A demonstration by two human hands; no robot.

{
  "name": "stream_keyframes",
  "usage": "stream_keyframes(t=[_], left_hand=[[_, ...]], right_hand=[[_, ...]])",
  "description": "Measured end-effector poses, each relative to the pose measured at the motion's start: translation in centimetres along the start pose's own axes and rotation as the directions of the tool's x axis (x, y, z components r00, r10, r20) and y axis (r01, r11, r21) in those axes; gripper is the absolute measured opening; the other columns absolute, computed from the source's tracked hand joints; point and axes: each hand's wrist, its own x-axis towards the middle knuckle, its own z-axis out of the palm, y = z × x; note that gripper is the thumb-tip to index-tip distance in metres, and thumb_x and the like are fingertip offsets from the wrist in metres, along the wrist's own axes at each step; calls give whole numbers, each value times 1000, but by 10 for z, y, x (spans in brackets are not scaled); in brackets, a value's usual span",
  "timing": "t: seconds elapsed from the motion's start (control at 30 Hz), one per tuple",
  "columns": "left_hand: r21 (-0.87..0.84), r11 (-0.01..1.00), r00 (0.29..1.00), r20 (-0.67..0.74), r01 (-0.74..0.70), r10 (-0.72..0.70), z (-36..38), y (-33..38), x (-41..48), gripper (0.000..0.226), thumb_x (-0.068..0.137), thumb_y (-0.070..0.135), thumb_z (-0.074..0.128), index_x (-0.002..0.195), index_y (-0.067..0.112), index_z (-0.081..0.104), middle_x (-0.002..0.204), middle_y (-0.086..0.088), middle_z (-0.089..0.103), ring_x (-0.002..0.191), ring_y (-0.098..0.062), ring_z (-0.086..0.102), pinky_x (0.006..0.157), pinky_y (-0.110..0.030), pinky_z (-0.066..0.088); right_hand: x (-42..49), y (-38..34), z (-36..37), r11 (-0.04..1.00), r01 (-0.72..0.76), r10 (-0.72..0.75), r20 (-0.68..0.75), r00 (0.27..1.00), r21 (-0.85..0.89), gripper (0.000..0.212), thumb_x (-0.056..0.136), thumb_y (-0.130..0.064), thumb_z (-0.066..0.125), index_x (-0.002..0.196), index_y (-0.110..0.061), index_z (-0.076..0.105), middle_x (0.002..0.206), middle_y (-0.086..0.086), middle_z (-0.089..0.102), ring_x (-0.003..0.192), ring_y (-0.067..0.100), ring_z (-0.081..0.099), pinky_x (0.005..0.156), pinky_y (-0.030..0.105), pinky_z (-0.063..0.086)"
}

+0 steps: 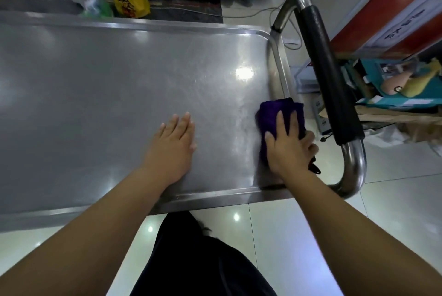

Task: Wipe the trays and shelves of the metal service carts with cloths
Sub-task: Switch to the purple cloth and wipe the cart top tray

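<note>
Wiping the top tray point(119, 92) is in hand: the right hand point(289, 150) presses flat-fingered on the cloth point(270, 114) at the tray's right end, beside the handle point(327, 75). The left hand point(174, 145) rests open on bare metal. The next move probably calls for sweeping the cloth leftward.

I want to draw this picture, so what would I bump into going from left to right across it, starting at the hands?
left hand flat on the tray → purple cloth under the right hand → black padded cart handle → plush toys
</note>
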Motion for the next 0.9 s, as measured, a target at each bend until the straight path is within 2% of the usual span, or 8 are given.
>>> stream_keyframes(t=[0.1, 0.2, 0.27, 0.37, 0.5, 0.67, 0.77, 0.9], left_hand=[[9, 1000, 1000, 24, 14, -14, -2, 1, -1, 57, 100, 34, 22, 149, 15, 1, 158, -2, -11, 145, -24, -8, 116, -39, -2], [33, 999, 1000, 25, 14, -15, -4, 0, -2, 58, 100, 37, 23, 149, 17, 2, 158, 0, -9, 145, -23, -6, 116, -42, 3], [40, 999, 999, 35, 18, -19, -7, -3, -4, 58, 99, 37, 29, 149, 17, 8, 159, 0, -4, 145, -26, 0, 115, -47, 9], [-36, 999, 1000, -5, 22, -22, -10, -6, -23, 51, 96, 30, 43, 143, 13, 33, 156, -6, 18, 142, -33, 17, 113, -52, 23], [-140, 990, 974, -218, 25, -55, -1, -11, -74, 30, 82, 13, 65, 111, 3, 65, 128, -20, 56, 116, -46, 50, 90, -58, 46], [25, 997, 967, -245, 79, -71, 9, -22, -122, 40, 85, 28, 44, 111, 8, 68, 124, -17, 61, 100, -44, 60, 79, -51, 51], [18, 994, 969, -229, 104, -97, 13, -23, -120, 36, 89, 23, 47, 117, 8, 64, 133, -18, 54, 108, -47, 56, 89, -52, 46], [49, 992, 958, -269, 120, -103, 21, -23, -119, 34, 89, 16, 60, 122, 8, 60, 136, -18, 51, 113, -46, 53, 92, -49, 46]], right_hand=[[-45, -28, 16, 982, 187, -186, 29, 982, -8, 63, 95, -52, 24, 149, -36, -3, 159, -2, -6, 128, 40, 14, 105, 57, 18], [-69, -10, 18, 824, 564, -559, 75, 826, -58, 61, 91, -58, 16, 147, -42, -1, 159, -7, -1, 125, 30, 14, 102, 49, 21], [-52, 14, 11, 856, 513, -508, 87, 857, -66, 59, 93, -56, 18, 146, -45, -5, 158, -11, -4, 126, 28, 13, 103, 48, 22], [-29, 33, 9, 974, 220, -218, 42, 975, -59, 61, 96, -51, 25, 148, -37, -4, 158, -6, -5, 128, 36, 15, 104, 53, 21], [-31, 29, 13, 979, 185, -188, -36, 981, -83, 64, 94, -53, 28, 149, -35, 1, 158, -1, 0, 123, 37, 16, 105, 54, 18], [-41, 15, 9, 992, 118, -118, 3, 993, -49, 63, 94, -53, 29, 149, -35, 5, 158, 1, 4, 125, 46, 20, 105, 57, 22], [-77, -7, 15, 967, 253, -252, 51, 967, -27, 62, 93, -55, 28, 148, -39, 5, 158, -2, 3, 125, 41, 22, 105, 55, 23], [-120, -12, 23, 798, 599, -594, 90, 800, -61, 61, 88, -63, 24, 145, -46, 11, 158, -8, 9, 121, 33, 24, 100, 47, 24]])
